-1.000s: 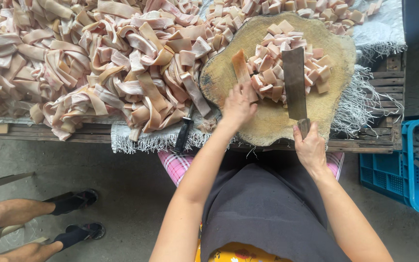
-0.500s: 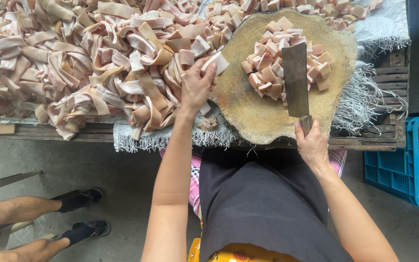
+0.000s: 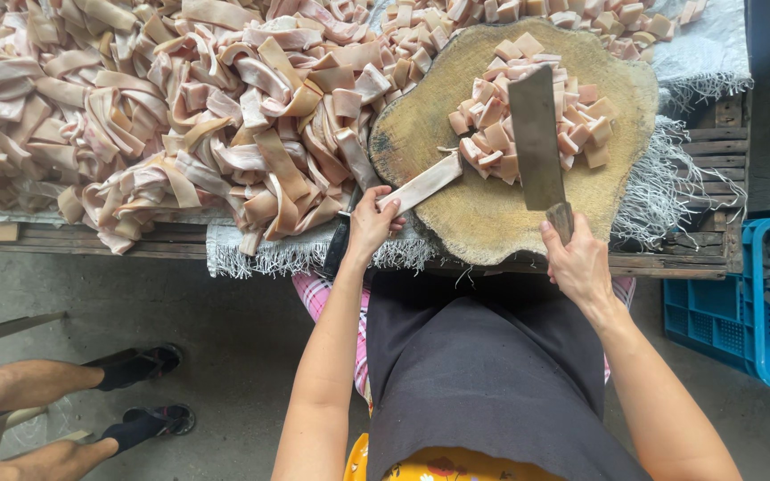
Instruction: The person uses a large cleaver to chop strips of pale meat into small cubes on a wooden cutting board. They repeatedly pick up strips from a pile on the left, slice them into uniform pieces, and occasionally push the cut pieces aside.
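Observation:
My right hand (image 3: 578,260) grips the handle of a broad cleaver (image 3: 536,135) whose blade lies over the round wooden chopping block (image 3: 492,218). A heap of cut pink-and-white meat pieces (image 3: 528,107) sits on the block under and beside the blade. My left hand (image 3: 370,223) holds one end of a long pale strip (image 3: 425,183) that reaches onto the block's left edge. A large pile of similar strips (image 3: 180,116) covers the bench to the left.
A frayed grey cloth (image 3: 670,169) lies under the block on a slatted wooden bench (image 3: 706,258). A blue plastic crate (image 3: 759,303) stands at the right. Another person's legs and dark shoes (image 3: 135,365) are at the lower left. A second knife handle (image 3: 339,245) hangs at the bench edge.
My left hand left the block, reached into the strip pile, and now draws one long strip onto the block. The cleaver and right hand have barely moved.

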